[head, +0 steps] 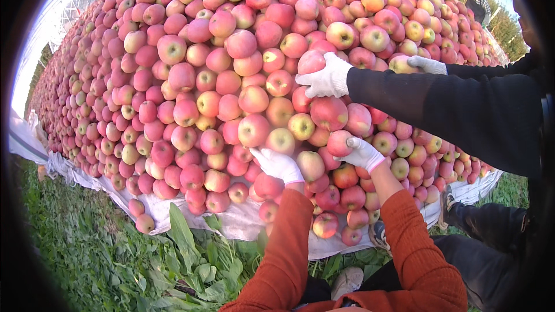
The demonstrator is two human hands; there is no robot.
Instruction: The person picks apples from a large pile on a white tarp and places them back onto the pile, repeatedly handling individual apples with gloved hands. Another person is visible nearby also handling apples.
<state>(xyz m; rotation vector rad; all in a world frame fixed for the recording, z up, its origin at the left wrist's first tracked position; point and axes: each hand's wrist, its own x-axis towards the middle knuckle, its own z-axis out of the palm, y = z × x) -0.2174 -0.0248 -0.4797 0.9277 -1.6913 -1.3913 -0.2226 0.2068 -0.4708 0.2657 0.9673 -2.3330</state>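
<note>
A great heap of red and yellow apples [182,78] slopes up before me. My right hand [364,154], in a white glove, grips a pinkish-red apple [339,143] between thumb and fingers. Lower on the slope, my left hand [279,165], gloved alike, lies back-up over the apples with its fingers stretched out to the left. Just above its fingers sits a pale yellow-pink apple [280,141]. No apple shows in the left hand, though its palm is hidden.
On the right, a co-worker's gloved hand [327,76] holds an apple [311,62]; their other hand [427,65] touches another. A further person [477,2] stands beyond the heap. A white ground sheet [238,225] borders leafy grass [108,251].
</note>
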